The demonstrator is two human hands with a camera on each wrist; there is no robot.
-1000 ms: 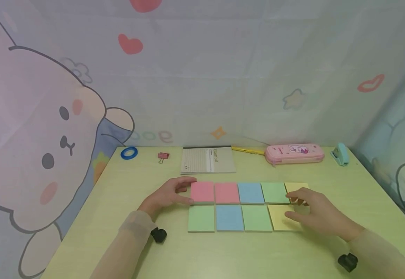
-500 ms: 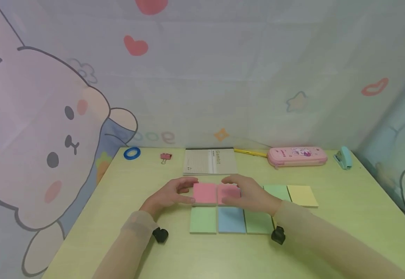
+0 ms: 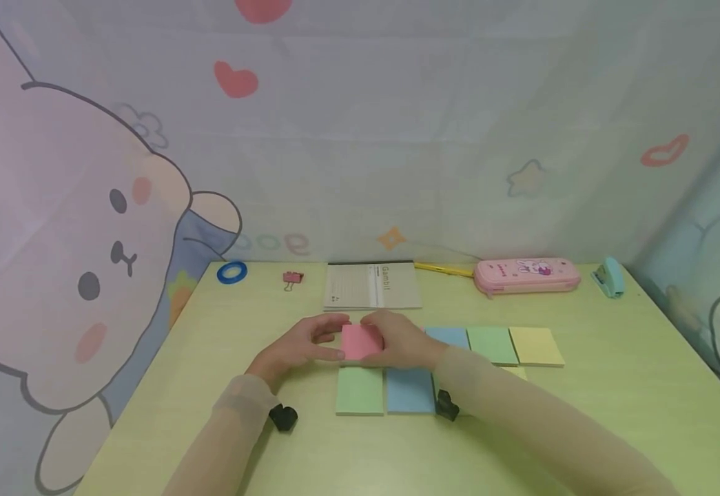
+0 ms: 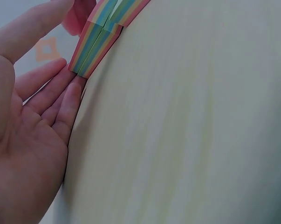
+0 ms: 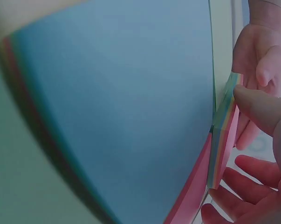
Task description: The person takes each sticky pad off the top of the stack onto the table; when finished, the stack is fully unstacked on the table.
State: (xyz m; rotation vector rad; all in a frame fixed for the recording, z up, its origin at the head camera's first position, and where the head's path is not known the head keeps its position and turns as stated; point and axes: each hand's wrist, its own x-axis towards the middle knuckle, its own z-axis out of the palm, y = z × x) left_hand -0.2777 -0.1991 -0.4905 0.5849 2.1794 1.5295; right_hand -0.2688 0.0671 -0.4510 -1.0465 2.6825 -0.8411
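Note:
A pink sticky note pad (image 3: 360,341) lies at the left end of the back row of pads. My right hand (image 3: 404,339) reaches over the rows and grips this pad between thumb and fingers; the right wrist view shows the thumb on its near edge (image 5: 229,105). My left hand (image 3: 300,341) stays at the pad's left side, fingers loosely extended near its corner. Striped pad edges (image 4: 96,39) show next to those fingertips. A second pink pad is mostly hidden under my right hand. In front lie a green pad (image 3: 360,391) and a blue pad (image 3: 410,391).
Blue (image 3: 448,335), green (image 3: 492,344) and yellow (image 3: 536,346) pads continue the back row. Behind them are blue tape (image 3: 232,272), a binder clip (image 3: 293,277), a notebook (image 3: 372,286), a yellow pencil-like stick (image 3: 444,269), a pink pencil case (image 3: 527,275) and a mint stapler (image 3: 610,277).
My right hand has swept left from the yellow pads, past the second pink pad, to the leftmost pink pad. My left hand has stayed beside that pad.

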